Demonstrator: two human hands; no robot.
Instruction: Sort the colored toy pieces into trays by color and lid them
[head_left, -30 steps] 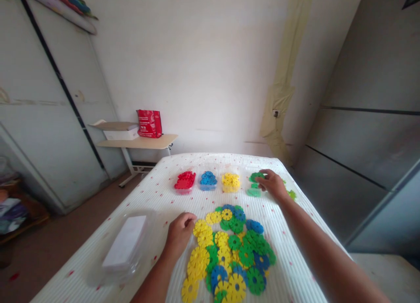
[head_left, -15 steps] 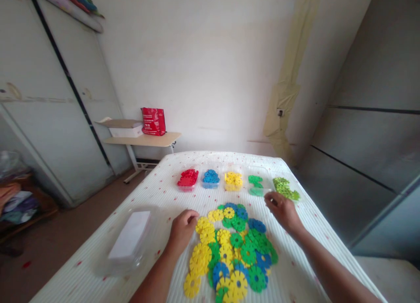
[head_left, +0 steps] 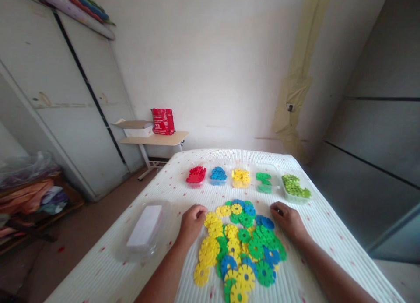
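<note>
A pile of flat plastic snowflake discs (head_left: pixel 241 250), yellow, green and blue, lies on the white dotted bed cover (head_left: pixel 328 233) in front of me. My left hand (head_left: pixel 192 222) sits at the pile's left edge, its fingers curled against a yellow disc (head_left: pixel 211 218); whether it grips the disc is hidden. My right hand (head_left: pixel 288 220) rests at the pile's right edge beside a blue disc (head_left: pixel 265 223), fingers bent down and holding nothing that I can see.
Five small clear tubs stand in a row beyond the pile: red (head_left: pixel 196 177), blue (head_left: pixel 218 175), yellow (head_left: pixel 241 177), dark green (head_left: pixel 264 182), light green (head_left: pixel 295 188). A clear lidded box (head_left: pixel 146 226) lies left. A side table (head_left: pixel 154 140) and wardrobe (head_left: pixel 49 106) stand behind.
My right hand has drawn back from the dark green tub to the pile's right edge. The left hand has stayed by the yellow discs. The view has shifted left.
</note>
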